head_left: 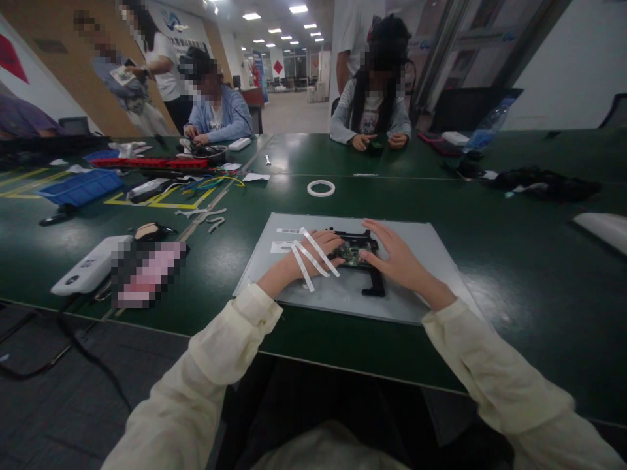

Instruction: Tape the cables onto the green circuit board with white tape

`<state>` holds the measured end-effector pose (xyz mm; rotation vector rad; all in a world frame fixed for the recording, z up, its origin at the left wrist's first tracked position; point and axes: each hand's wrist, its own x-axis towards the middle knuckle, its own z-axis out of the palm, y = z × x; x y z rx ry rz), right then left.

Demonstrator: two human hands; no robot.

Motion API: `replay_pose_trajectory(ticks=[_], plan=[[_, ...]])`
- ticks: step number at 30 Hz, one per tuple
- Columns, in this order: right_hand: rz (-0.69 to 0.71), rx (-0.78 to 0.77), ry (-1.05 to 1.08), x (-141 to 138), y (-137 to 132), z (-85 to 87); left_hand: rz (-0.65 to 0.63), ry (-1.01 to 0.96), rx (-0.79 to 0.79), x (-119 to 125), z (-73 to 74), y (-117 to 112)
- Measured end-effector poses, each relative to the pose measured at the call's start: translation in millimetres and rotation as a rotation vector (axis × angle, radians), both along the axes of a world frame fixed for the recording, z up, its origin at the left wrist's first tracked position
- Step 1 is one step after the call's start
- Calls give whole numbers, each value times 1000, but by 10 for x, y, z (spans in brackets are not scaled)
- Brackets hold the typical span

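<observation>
A green circuit board [351, 255] lies over a black plastic frame [375, 282] on a pale grey panel [416, 310]. At the board's left edge, my left hand [313, 251] is closed, with its fingers and thumb on the edge. Several white tape strips [304, 269] lie across the back of that hand, their ends sticking out. My right hand [392, 254] is spread, its thumb tip touching the board's right part and its fingers reaching toward the frame's upper right corner. My fingers hide parts of the board and frame.
A white tape roll [321, 188] lies beyond the panel. To the left are pliers [215, 214], a white power bank [91, 264], a blurred pink item [151, 274], a blue bin [81, 187] and coloured wires [215, 184]. Two people sit across the green table [284, 156].
</observation>
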<state>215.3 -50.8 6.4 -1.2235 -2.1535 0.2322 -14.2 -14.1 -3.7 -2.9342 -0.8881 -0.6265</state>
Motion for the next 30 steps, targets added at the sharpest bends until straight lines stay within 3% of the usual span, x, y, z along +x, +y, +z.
replay_pose_trajectory(ticks=[4, 13, 22, 30], plan=[[-25, 37, 146, -165, -113, 117, 30, 18, 19, 30, 74, -42], [85, -202, 225, -414, -290, 131, 164, -109, 80, 73, 125, -42], [139, -449, 314, -479, -328, 143, 201, -79, 109, 100, 128, -67], [183, -491, 439, -408, -276, 100, 226, -47, 131, 53, 131, -50]])
